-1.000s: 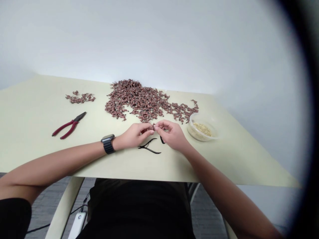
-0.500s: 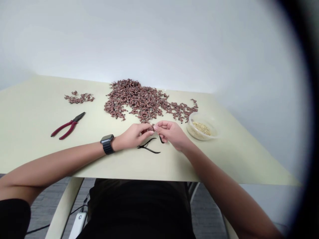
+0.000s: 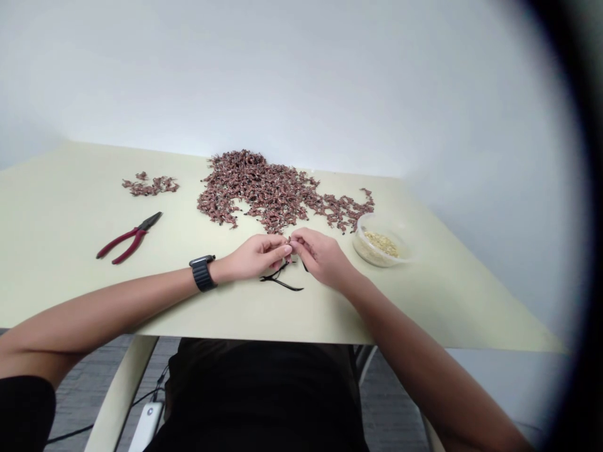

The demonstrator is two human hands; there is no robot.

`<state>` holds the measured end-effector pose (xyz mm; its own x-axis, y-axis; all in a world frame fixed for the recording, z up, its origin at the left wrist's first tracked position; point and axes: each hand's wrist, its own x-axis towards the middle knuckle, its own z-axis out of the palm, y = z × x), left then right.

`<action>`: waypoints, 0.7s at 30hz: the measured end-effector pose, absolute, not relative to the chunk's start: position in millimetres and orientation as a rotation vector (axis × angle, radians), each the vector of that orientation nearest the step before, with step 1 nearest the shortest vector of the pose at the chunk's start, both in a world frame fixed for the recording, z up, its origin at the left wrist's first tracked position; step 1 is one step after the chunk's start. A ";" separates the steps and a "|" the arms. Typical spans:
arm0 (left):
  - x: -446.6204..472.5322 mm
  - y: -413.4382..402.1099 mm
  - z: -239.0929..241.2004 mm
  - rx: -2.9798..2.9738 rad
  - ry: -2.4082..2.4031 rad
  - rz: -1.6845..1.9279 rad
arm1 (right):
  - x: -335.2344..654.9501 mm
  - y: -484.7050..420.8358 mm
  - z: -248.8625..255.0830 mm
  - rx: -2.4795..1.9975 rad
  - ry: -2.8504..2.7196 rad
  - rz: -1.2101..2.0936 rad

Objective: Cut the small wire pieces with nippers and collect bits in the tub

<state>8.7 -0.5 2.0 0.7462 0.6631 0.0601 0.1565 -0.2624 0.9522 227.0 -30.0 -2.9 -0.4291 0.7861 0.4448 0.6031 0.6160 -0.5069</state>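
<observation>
My left hand [image 3: 265, 256], a dark watch [image 3: 202, 272] on its wrist, pinches a small reddish-brown piece [image 3: 289, 241] between thumb and fingers. The fingertips of my right hand [image 3: 321, 254] meet it there and are closed on the same piece, which they mostly cover. Just below the hands lies a black slim-handled tool [image 3: 282, 284], its head hidden by my left hand. A short black bit [image 3: 305, 267] shows under my right hand; whether the hand holds it I cannot tell. Beyond the fingers spreads a large heap of similar brown pieces [image 3: 264, 188].
Pliers with red handles [image 3: 128, 243] lie on the left of the pale yellow table [image 3: 211, 317]. Behind them is a small group of brown pieces [image 3: 151, 186]. A clear round tub [image 3: 370, 254] of tiny yellowish bits stands at the right. A wall [image 3: 301, 81] rises behind the table.
My right hand has turned slightly, its fingers now curled closer over the piece, covering more of the black bit beneath. My left hand has barely shifted.
</observation>
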 end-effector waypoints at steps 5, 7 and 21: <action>8.6 1.0 2.4 1.756 0.618 0.514 | 229.2 -28.4 -6.1 -1.031 -2.272 0.195; 8.3 1.2 2.0 1.747 0.609 0.503 | 229.2 -28.3 -6.5 -1.040 -2.291 0.173; 5.6 1.1 -4.8 2.415 0.723 0.674 | 220.8 -34.8 -5.8 -1.238 -1.991 0.700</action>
